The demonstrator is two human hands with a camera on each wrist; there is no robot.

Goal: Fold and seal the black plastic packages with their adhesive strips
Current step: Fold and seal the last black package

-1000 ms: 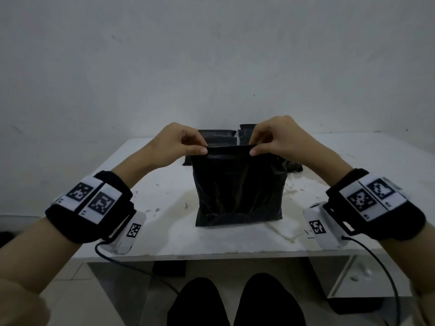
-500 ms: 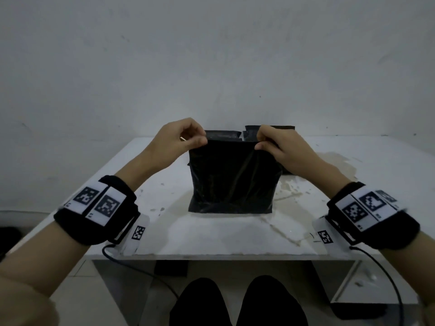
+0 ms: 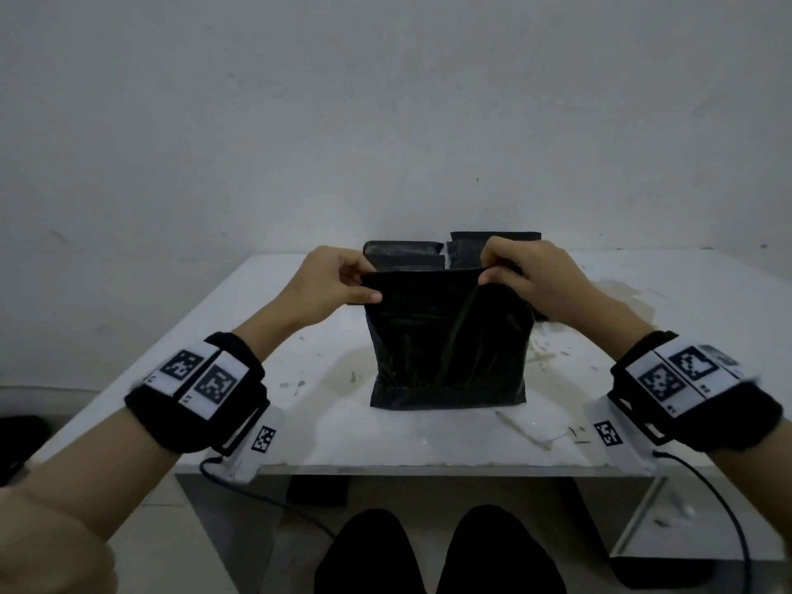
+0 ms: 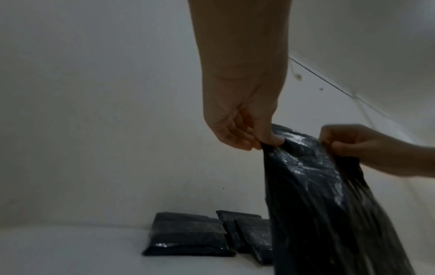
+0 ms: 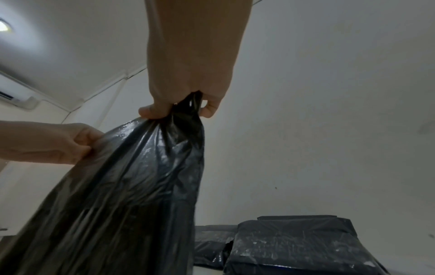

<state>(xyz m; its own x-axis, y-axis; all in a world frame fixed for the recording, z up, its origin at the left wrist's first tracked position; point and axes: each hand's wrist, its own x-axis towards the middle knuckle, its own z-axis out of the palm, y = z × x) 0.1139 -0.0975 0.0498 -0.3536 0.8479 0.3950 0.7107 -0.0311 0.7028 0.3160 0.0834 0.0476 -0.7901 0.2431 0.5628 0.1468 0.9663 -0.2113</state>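
Note:
A black plastic package stands upright on the white table, its bottom edge resting on the surface. My left hand pinches its top left corner between thumb and fingers, also seen as the left hand in the left wrist view. My right hand pinches the top right corner, where the film bunches in the right hand. The top edge is stretched level between both hands. No adhesive strip shows.
Several more black packages lie stacked at the table's back edge behind the held one, with a second stack to the right. A grey wall stands right behind the table. My knees are under the front edge.
Both hands carried the package's top edge a little farther from me and the package shifted back on the table. The grips on both corners stay the same.

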